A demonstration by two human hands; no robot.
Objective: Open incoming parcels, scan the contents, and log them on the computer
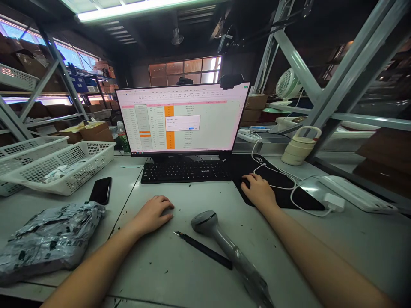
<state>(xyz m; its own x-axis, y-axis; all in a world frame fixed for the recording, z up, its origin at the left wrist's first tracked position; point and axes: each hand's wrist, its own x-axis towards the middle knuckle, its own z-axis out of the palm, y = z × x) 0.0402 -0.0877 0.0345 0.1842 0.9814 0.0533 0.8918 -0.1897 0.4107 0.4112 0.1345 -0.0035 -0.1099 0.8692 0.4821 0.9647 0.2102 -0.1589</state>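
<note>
The desk (144,273) carries everything here, and its crowding is the likeliest source of trouble. On the monitor (218,124) a dialog box sits open over a spreadsheet, its text too small to read; a hasty click could accept a wrong entry. The crumpled grey parcel (48,239) lies beside the left forearm, so an outward sweep of that arm might shove it into the phone (100,191). On the black mouse pad (278,179), a loose white cable (291,196) loops close to the right wrist and could snag it. The scanner (236,254) lies unheld between the forearms, its handle running out of view, and an inward elbow could knock it. The right hand (260,190) is curved over the mouse (245,183), covering most of it; an unintended press would be hard to spot. The left hand (156,214) rests half-curled, gripping nothing, just short of the keyboard (186,170). Worst, the cutter knife (204,250) points its bare tip near that thumb: sliding back blindly risks a cut.
</note>
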